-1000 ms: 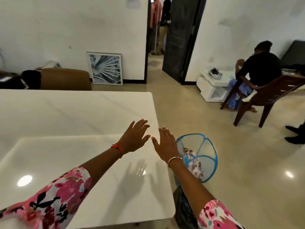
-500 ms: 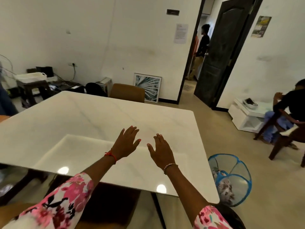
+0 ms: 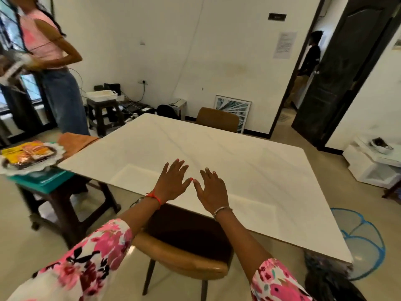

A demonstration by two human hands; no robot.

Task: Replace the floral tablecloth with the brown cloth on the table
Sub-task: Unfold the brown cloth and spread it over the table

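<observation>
The brown cloth (image 3: pixel 74 142) lies folded just beside the left corner of the white marble table (image 3: pixel 217 148), at 10 o'clock from the hands, and near it is a tray of packets (image 3: pixel 26 156). The left hand (image 3: pixel 172 183) and the right hand (image 3: pixel 211 191) are over the near edge of the table. Their fingers are straight and spread and grip nothing, and the thumb tips almost meet. Whether they touch the top, I cannot tell. A tan chair (image 3: pixel 180 257) stands at 6 o'clock, a blue mesh basket (image 3: pixel 366 242) at 4 o'clock.

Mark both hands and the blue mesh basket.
left hand (image 3: pixel 173 184), head view, back of the hand.
right hand (image 3: pixel 212 191), head view, back of the hand.
blue mesh basket (image 3: pixel 366 253), head view, mesh wall.
</observation>
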